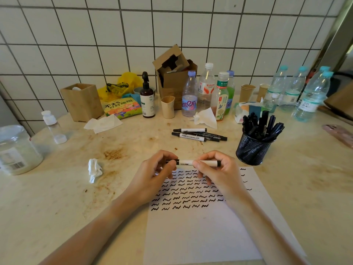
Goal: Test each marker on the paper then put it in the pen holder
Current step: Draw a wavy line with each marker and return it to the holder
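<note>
Marker (193, 162) sits level above the paper (200, 226), left hand (152, 176) pinching the black cap end, right hand (215, 173) curled round the white barrel. Yank the cap too hard and I'd guess the tip smears ink on fingers. Slick plastic body, thin squiggle-covered sheet, black mesh holder (252, 150) crammed full, so another could tip it.

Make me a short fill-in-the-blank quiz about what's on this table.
1. Both hands hold one ____ level above the paper.
2. The paper is covered with rows of black ____.
3. The black mesh holder stands to the ____ of the paper.
4. Loose markers lie on the table, ____ the paper.

Missing words: marker; squiggles; right; beyond
</note>
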